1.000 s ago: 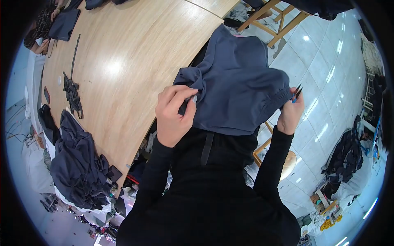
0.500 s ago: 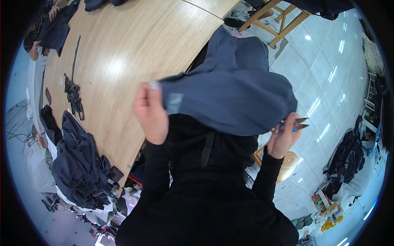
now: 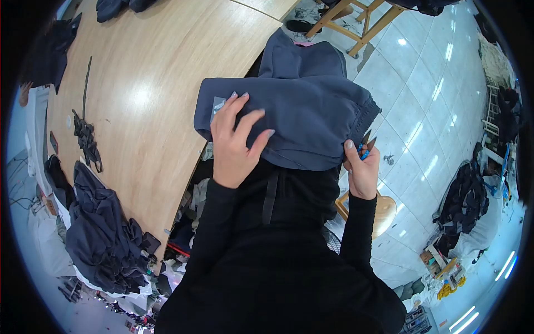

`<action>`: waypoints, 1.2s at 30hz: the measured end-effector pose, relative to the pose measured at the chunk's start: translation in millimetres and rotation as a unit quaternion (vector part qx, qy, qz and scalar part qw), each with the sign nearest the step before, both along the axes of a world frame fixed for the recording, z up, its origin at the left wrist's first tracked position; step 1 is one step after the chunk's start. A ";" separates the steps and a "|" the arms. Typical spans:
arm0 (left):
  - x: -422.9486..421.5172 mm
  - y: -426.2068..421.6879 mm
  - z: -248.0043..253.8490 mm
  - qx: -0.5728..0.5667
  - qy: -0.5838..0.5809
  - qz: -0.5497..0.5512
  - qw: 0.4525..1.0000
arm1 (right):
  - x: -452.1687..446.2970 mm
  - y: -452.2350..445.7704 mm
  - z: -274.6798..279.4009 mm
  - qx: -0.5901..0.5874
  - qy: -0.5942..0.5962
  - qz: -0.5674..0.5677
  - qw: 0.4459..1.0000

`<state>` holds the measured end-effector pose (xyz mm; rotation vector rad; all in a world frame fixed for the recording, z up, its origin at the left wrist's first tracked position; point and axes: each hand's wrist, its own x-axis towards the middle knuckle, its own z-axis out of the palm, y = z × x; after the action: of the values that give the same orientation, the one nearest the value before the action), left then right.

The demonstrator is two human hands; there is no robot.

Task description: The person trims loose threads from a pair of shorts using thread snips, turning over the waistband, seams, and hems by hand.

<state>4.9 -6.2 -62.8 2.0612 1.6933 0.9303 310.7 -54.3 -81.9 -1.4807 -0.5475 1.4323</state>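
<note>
A dark blue-grey garment [image 3: 300, 111] lies spread over my lap and the table's edge. One end of it has a gathered, elastic-looking hem, and a small pale sticker shows near the other end. My left hand [image 3: 236, 145] is over the sticker end, fingers apart; whether it presses on the cloth I cannot tell. At the gathered end, my right hand [image 3: 364, 172] pinches the garment's edge between thumb and fingers. Blue-handled thread snips [image 3: 365, 147] are held in that same hand, their dark blades pointing up and away from me.
On the wooden table [image 3: 150, 100] are a bundle of dark straps [image 3: 86, 139], a crumpled pile of dark cloth [image 3: 100, 222] and a phone-like dark object [image 3: 150, 242]. Another person's hand [image 3: 25, 93] shows at far left. A wooden stool [image 3: 361, 28] stands on the tiled floor.
My left hand has let go of the garment's left end and now spreads over it. The cloth lies flatter, its gathered hem showing. My right hand has moved slightly left and up with the snips.
</note>
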 end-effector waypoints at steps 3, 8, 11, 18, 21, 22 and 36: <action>-8.7 5.2 -30.4 0.002 0.005 -0.002 1.000 | -15.1 9.5 17.2 0.024 -0.024 -0.046 0.998; -6.7 10.4 -42.7 -0.018 -0.006 -0.002 1.000 | -8.9 29.6 5.5 0.062 -0.039 -0.108 0.991; -5.5 4.1 -50.9 -0.036 0.038 -0.026 0.998 | -6.7 36.9 4.4 0.060 -0.030 -0.094 0.993; -4.5 5.4 -57.7 -0.044 0.020 -0.034 0.998 | -1.7 37.0 0.0 0.050 -0.038 -0.085 0.994; -5.1 2.3 -57.5 0.028 -0.105 -0.054 0.993 | -6.9 35.9 2.1 0.048 -0.032 -0.098 0.994; -3.1 1.2 -57.7 0.065 -0.167 -0.063 0.982 | -6.9 36.2 2.5 0.048 -0.032 -0.105 0.993; 52.3 -16.6 -2.0 -0.001 -0.062 -0.159 0.985 | -8.9 19.1 14.7 0.123 0.063 0.081 0.987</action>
<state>57.2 -22.9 -64.8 2.1398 1.2534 0.9267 301.7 -35.2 -67.1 -1.1643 -0.7507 1.5132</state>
